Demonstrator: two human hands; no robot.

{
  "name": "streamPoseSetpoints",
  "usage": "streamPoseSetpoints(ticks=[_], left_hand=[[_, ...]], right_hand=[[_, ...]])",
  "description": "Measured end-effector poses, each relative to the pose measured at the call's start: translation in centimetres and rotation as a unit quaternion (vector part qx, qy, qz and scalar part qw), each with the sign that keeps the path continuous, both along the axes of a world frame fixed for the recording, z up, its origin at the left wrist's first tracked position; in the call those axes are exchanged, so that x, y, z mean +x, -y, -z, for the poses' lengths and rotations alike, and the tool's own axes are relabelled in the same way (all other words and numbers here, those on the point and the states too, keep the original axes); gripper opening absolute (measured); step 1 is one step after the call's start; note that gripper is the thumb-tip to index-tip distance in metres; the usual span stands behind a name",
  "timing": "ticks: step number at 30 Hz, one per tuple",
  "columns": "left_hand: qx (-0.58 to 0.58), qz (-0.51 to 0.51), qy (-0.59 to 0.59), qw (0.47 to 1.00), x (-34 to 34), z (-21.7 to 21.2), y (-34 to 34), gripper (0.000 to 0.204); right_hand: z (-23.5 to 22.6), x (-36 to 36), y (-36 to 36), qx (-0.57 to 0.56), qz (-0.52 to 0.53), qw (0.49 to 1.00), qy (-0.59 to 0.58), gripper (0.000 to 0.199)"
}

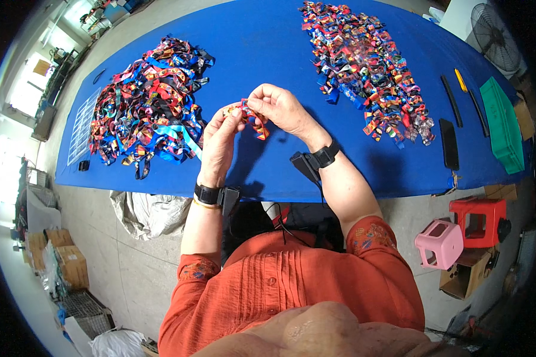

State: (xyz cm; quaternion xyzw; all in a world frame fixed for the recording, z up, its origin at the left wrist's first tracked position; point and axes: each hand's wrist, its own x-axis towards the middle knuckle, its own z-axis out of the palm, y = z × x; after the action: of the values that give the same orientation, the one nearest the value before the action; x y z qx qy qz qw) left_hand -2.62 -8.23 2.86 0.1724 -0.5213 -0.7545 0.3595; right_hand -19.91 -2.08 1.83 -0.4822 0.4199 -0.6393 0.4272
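Observation:
Over the blue table, my left hand (220, 135) and my right hand (284, 111) meet with pinched fingers. Between them is a short printed ribbon strap (259, 127) in red, yellow and blue, its loose end hanging below my right fingers. Part of the strap is hidden behind my fingertips. To the left lies a tangled heap of printed ribbon straps (155, 98), mostly red, blue and black. On the right, a long spread of short folded ribbon pieces (363, 65) runs from the far edge toward me.
A blue-covered table (262, 47) fills the space ahead. At its right lie a black phone-like slab (449, 144), dark rods (451, 101), a yellow cutter-like tool (461, 80) and a green tray (499, 122). Pink (439, 243) and red stools (477, 223) stand on the floor.

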Motion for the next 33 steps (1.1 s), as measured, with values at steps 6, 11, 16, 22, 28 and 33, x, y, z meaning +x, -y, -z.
streamPoseSetpoints(ticks=[6, 11, 16, 22, 28, 33], left_hand=[[-0.054, -0.045, -0.019, 0.997, -0.3, 0.5, -0.1, 0.02], [0.001, -0.043, -0.008, 0.999, -0.7, -0.3, -1.0, 0.017], [-0.028, -0.031, 0.011, 0.999, -0.3, 0.6, -0.2, 0.015], [0.009, -0.018, 0.024, 0.999, 0.3, 0.0, -0.1, 0.013], [0.05, 0.005, -0.008, 0.999, 0.7, 0.6, 0.4, 0.012], [0.059, 0.021, -0.007, 0.998, 0.8, 0.8, 0.4, 0.011]], right_hand=[[0.2, -0.1, 0.1, 0.001, 0.008, 1.0, -0.015, 0.016], [0.0, 0.2, -0.1, -0.019, 0.027, 0.999, -0.035, 0.016], [0.4, 0.2, 0.0, 0.012, 0.007, 1.0, -0.005, 0.017], [0.0, 0.3, 0.1, -0.029, -0.002, 0.999, 0.013, 0.013], [-0.1, -0.2, -0.2, -0.027, -0.018, 0.998, -0.057, 0.015], [0.0, -0.1, -0.3, -0.01, -0.006, 0.996, -0.084, 0.014]])
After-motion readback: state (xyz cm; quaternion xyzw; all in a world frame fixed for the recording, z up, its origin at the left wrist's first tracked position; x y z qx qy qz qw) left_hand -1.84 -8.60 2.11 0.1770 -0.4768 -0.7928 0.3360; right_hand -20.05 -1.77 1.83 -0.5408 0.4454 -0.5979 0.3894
